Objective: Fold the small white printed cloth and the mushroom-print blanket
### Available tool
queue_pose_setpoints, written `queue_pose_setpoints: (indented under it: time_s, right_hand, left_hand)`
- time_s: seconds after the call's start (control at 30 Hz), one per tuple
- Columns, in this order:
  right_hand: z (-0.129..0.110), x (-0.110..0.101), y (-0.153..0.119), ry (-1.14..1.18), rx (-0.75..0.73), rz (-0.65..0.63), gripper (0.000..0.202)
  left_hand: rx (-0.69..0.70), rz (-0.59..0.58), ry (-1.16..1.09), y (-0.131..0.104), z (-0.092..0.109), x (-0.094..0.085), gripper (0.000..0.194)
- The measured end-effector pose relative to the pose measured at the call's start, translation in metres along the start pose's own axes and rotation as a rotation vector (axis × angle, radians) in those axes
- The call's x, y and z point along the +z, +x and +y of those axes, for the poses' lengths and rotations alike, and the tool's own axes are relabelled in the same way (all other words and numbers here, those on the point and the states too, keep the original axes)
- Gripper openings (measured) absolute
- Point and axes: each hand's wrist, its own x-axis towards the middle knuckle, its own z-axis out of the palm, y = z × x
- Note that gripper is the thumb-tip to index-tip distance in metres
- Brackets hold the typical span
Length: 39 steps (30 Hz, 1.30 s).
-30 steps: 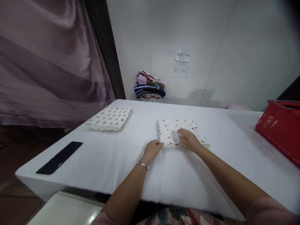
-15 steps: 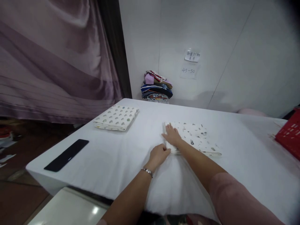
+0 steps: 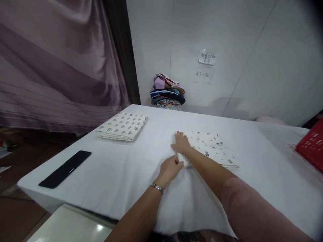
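Note:
A folded white cloth with small scattered prints (image 3: 210, 144) lies flat on the white-covered table (image 3: 121, 171). At its near left corner my left hand (image 3: 170, 169), with a silver band on the wrist, is closed with thumb and fingertips pinching the edge. My right hand (image 3: 182, 143) rests flat over the cloth's left side, fingers stretched toward the far left corner. The right forearm crosses above and hides part of the near edge. Farther left sits another folded white cloth, patterned with grey shapes (image 3: 123, 126).
A black flat strip (image 3: 65, 169) lies by the table's left edge. Against the wall stands a stack of folded fabrics (image 3: 168, 92), left of two paper notes (image 3: 203, 74). A red basket (image 3: 311, 143) is at the right, a purple curtain (image 3: 58, 60) at the left.
My right hand has slid slightly left along the cloth's left side. My left hand stays at the near corner. The view has shifted a little.

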Motion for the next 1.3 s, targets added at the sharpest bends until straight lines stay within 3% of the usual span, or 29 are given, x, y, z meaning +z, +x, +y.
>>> queue_pose_setpoints:
  time_s: [0.2,0.37,0.57,0.7,0.87,1.03,1.17,1.3]
  right_hand:
    - [-0.002,0.009,-0.001,-0.005,0.007,0.01,0.071]
    - [0.009,-0.007,0.003,0.103,-0.019,-0.049,0.075]
    - [0.066,-0.034,-0.007,0.037,0.072,0.073,0.068]
    - [0.104,-0.029,-0.02,-0.047,0.158,0.057,0.066]
    - [0.117,-0.01,-0.024,-0.031,0.13,0.064,0.064]
    - [0.122,-0.025,-0.026,0.051,0.13,0.007,0.065]
    - [0.15,-0.038,-0.045,-0.029,0.194,0.099,0.066]
    - [0.187,-0.029,-0.064,-0.078,0.271,0.119,0.062]
  left_hand:
    - [0.001,0.004,0.012,0.0,0.0,-0.001,0.023]
    - [0.005,-0.013,0.0,0.001,0.001,-0.003,0.022]
    - [-0.005,-0.028,0.013,0.004,0.0,-0.003,0.022]
    - [-0.021,-0.042,-0.006,0.004,0.001,-0.004,0.022]
    - [-0.003,-0.035,-0.005,0.005,-0.001,-0.003,0.023]
    - [0.002,-0.031,-0.016,0.005,-0.002,-0.002,0.025]
    - [0.011,-0.033,-0.022,0.005,-0.003,-0.002,0.025]
    - [0.013,-0.038,-0.046,0.005,-0.003,-0.003,0.025]
